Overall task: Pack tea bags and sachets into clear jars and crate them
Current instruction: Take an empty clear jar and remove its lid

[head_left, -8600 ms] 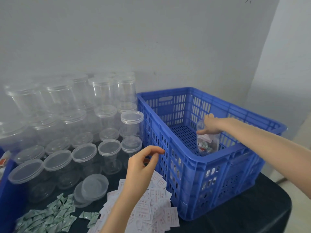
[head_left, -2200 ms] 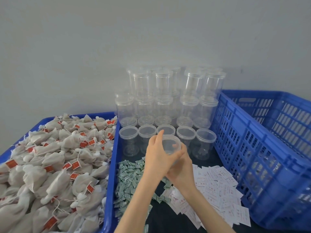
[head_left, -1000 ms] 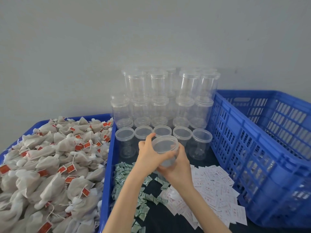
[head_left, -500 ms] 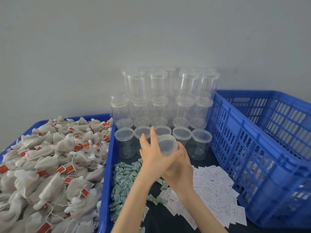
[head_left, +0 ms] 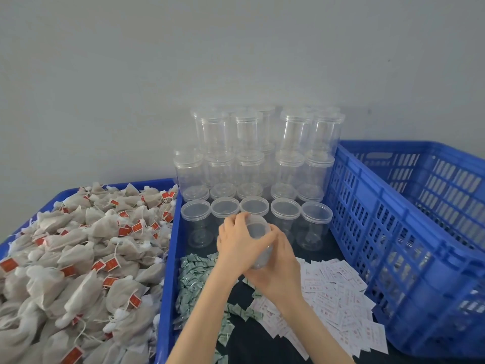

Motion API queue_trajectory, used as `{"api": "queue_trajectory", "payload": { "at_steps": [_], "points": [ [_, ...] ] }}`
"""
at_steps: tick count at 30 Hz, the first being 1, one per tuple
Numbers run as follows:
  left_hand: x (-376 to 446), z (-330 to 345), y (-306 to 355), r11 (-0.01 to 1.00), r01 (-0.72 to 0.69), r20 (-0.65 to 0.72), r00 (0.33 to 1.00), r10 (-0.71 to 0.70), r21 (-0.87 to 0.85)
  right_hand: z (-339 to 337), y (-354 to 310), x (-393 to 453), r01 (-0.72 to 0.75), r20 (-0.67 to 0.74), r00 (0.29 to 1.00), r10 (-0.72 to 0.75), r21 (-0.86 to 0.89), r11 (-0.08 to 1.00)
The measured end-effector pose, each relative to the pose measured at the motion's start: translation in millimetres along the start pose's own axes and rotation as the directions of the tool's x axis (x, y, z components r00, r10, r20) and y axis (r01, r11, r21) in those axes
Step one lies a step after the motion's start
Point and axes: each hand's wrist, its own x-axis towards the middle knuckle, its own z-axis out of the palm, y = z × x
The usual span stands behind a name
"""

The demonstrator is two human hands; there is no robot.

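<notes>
I hold one clear lidded jar (head_left: 258, 233) in both hands above the dark table. My left hand (head_left: 237, 245) curls over the lid and the jar's left side. My right hand (head_left: 278, 266) grips the jar's body from below and the right. To the left, a blue tray (head_left: 168, 258) is heaped with beige tea bags (head_left: 78, 258) with red tags. Green sachets (head_left: 194, 279) and white sachets (head_left: 338, 292) lie loose on the table under my arms. The big blue crate (head_left: 393, 232) stands at the right.
Several empty clear jars (head_left: 262, 158) are stacked in tiers against the grey wall behind my hands, with a front row (head_left: 286, 211) just beyond the held jar. The table's dark top (head_left: 249, 345) shows between the sachet piles.
My left hand's fingers, straight beside the lid half a second ago, are now curled over it. The jar stays in about the same place, with its lid tilted further toward me.
</notes>
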Motion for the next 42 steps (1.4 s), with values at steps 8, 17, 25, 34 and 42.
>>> {"api": "queue_trajectory", "payload": {
  "at_steps": [8,17,25,34,42],
  "points": [
    [7.5,-24.6,-2.3,0.988,-0.149,0.310,0.939,0.150,-0.030,-8.6,11.0,-2.1,-0.029,-0.030,0.999,0.028,-0.039,0.999],
    [0.8,-4.5,2.6,0.989,-0.140,0.247,0.961,0.126,0.042,-2.0,10.5,0.5,-0.072,-0.036,0.997,0.070,-0.053,0.996],
    [4.6,-16.2,3.6,0.976,-0.028,0.022,0.999,0.024,0.216,6.8,16.8,-5.0,-0.014,-0.117,0.993,0.001,-0.110,0.994],
    [38.8,2.4,-24.3,0.845,0.110,-0.005,0.991,-0.132,-0.523,-11.6,47.9,-8.5,-0.263,-0.153,0.941,0.302,0.230,0.937],
    [50.7,91.2,-57.3,0.952,0.160,-0.103,0.976,-0.192,-0.261,-39.6,74.1,-7.1,-0.259,-0.254,0.904,0.344,0.315,0.913]
  ]
}}
